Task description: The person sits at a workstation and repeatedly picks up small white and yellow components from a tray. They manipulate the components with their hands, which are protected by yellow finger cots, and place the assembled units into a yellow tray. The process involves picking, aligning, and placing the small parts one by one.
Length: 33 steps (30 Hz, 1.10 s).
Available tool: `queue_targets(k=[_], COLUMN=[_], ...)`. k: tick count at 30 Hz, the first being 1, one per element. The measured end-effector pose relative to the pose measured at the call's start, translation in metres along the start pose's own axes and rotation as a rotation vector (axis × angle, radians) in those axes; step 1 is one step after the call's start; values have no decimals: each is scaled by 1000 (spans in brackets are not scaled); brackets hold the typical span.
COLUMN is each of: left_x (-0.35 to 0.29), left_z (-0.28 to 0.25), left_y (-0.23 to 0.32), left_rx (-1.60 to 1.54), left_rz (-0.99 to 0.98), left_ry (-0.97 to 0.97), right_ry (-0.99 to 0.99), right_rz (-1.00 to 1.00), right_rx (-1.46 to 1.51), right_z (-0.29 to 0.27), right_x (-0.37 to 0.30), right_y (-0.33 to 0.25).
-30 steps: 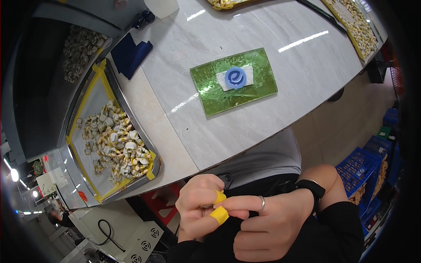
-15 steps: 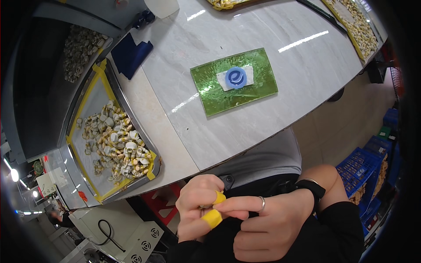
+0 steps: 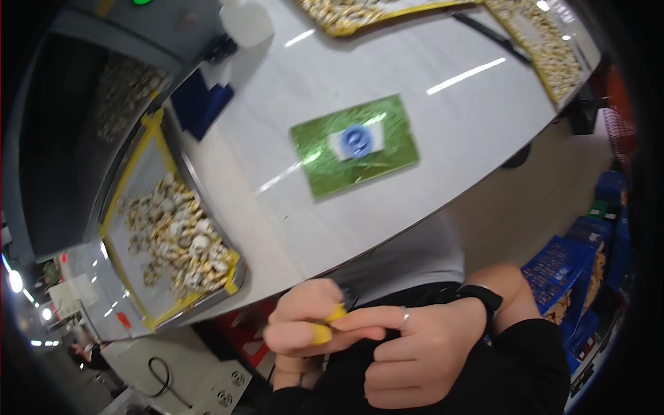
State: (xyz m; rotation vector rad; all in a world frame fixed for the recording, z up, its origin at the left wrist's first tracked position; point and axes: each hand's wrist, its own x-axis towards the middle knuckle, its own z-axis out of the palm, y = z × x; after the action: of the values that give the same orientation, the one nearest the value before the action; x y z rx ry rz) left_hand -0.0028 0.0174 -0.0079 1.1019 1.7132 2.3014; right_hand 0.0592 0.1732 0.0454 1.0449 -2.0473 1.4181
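My left hand (image 3: 301,319) is in front of my body below the table edge, its fingers curled. Yellow covers (image 3: 321,335) wrap the tips of its thumb and a finger. My right hand (image 3: 425,349), with a ring on one finger, meets it from the right. Its thumb and forefinger are drawn together at the left hand's yellow-covered tips. Whatever lies between the fingers is too small and blurred to make out. Beyond the hands, a green slab (image 3: 325,181) lies on the table, bearing a white piece and a round blue dish (image 3: 356,141).
A yellow-taped tray (image 3: 149,324) of small white and yellowish parts stands at the left. Dark blue cloth (image 3: 200,104) and a white container (image 3: 247,24) lie beyond it. More trays (image 3: 398,12) and a black bar (image 3: 491,38) are at the far side; blue crates (image 3: 560,273) stand right.
The whole view has shifted and blurred a little. My left hand has turned, and its two yellow-covered tips are closer together. The right fingers stay against them.
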Motion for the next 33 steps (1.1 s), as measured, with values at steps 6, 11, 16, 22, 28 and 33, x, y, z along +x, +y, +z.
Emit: queue_targets(k=[6,11,16,22,28,33], left_x=[13,15,10,25,23,13], left_z=[7,-7,-13,-11,-13,-22], left_y=[24,35,11,11,11,9], left_rx=[-385,-546,-508,-537,-723,-695], left_rz=[-341,-699,-651,-661,-677,-719], left_ry=[316,151,150,183,199,52], right_ry=[142,293,-143,-157,-91,112], right_rz=[200,592,464,1025,892,863], right_rx=[-523,-1228,-1352,-1085,-1205,-953], right_z=[-83,-201,-304,-307,-301,-296], right_x=[-14,1,-49,-44,-40,-40], right_y=[10,30,119,136,125,106])
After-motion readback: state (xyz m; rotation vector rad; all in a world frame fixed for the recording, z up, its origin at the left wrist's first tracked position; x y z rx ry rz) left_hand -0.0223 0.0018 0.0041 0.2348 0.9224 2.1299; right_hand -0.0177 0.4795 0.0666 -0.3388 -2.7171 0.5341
